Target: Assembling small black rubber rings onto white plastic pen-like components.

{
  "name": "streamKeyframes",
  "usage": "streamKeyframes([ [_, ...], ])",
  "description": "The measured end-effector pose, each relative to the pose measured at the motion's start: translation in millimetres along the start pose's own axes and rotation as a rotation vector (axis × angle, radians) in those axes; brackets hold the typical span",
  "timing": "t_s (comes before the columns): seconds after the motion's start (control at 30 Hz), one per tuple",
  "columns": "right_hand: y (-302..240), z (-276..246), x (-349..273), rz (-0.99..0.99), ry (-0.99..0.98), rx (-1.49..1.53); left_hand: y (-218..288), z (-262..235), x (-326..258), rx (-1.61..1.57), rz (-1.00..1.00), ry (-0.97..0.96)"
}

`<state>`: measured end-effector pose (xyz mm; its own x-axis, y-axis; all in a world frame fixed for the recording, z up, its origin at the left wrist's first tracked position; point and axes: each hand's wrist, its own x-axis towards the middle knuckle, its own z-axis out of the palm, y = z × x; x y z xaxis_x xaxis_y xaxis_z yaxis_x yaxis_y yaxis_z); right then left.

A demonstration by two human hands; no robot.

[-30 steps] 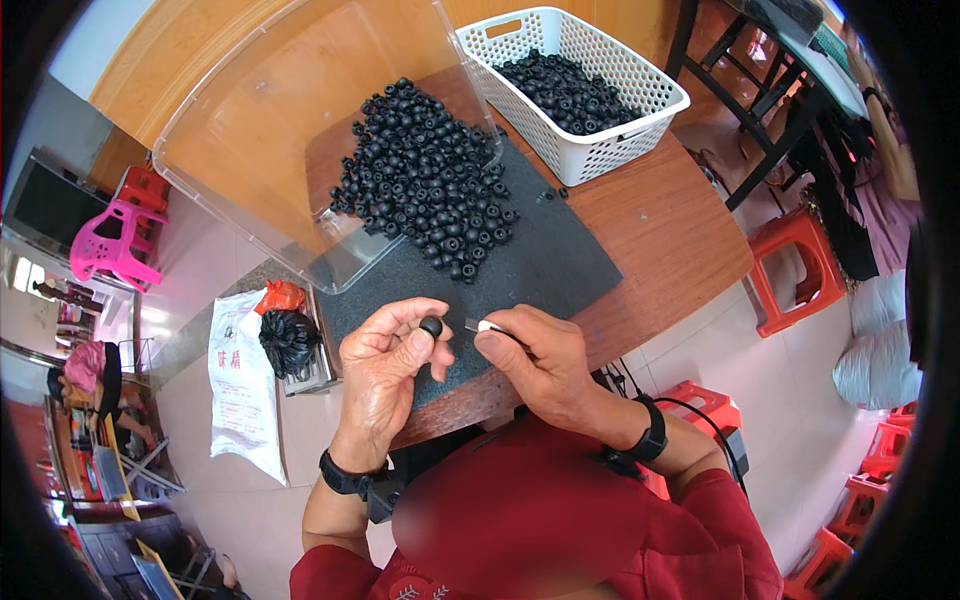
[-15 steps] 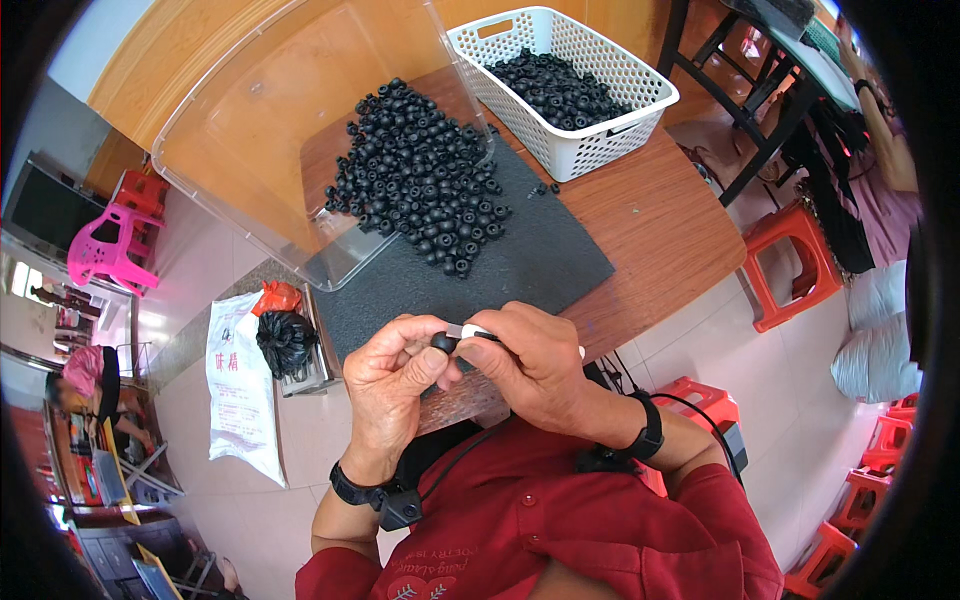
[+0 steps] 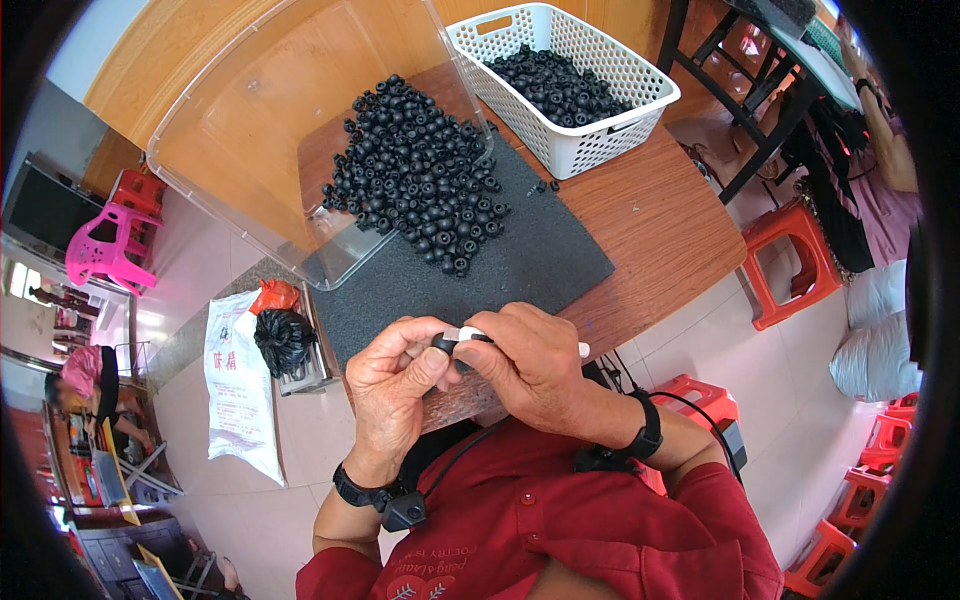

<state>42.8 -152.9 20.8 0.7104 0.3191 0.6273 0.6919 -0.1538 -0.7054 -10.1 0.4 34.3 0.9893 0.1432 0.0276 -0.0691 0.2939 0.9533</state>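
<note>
Above the table's near edge, my two hands meet. My left hand (image 3: pixel 388 380) pinches a small round black rubber-like part (image 3: pixel 441 344) between thumb and fingers. In my right hand (image 3: pixel 532 362) is a slim white-handled tool (image 3: pixel 584 350); its handle end sticks out past the palm, and a thin pale blade-like tip reaches the black part. My fingers cover much of the tool, so its exact kind is unclear. Beyond the hands, a heap of similar black parts (image 3: pixel 425 180) with holes spills from a clear plastic bin (image 3: pixel 235 130) onto a dark mat (image 3: pixel 545 255).
A white perforated basket (image 3: pixel 565 150) of black parts stands at the table's (image 3: pixel 670 240) far right. A white sack (image 3: pixel 240 390) and a black plastic bag (image 3: pixel 285 340) are at the left. Red stools (image 3: pixel 800 260) stand on the right, near another person's arm (image 3: pixel 890 140).
The pale tip shows more clearly over the black part, and my right thumb and fingers have shifted slightly. Both hands keep their hold in nearly the same place.
</note>
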Motion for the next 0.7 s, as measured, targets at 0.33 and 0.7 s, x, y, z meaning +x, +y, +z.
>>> streamKeyframes([
  [0.33,3.3,2.7,-1.9,-0.156,0.058,-0.138,-0.4,0.6,-3.7,-0.042,0.005,0.002],
  [0.7,6.4,5.8,-5.3,-0.208,0.071,-0.127,-0.4,4.8,-5.7,-0.227,-0.130,0.048],
])
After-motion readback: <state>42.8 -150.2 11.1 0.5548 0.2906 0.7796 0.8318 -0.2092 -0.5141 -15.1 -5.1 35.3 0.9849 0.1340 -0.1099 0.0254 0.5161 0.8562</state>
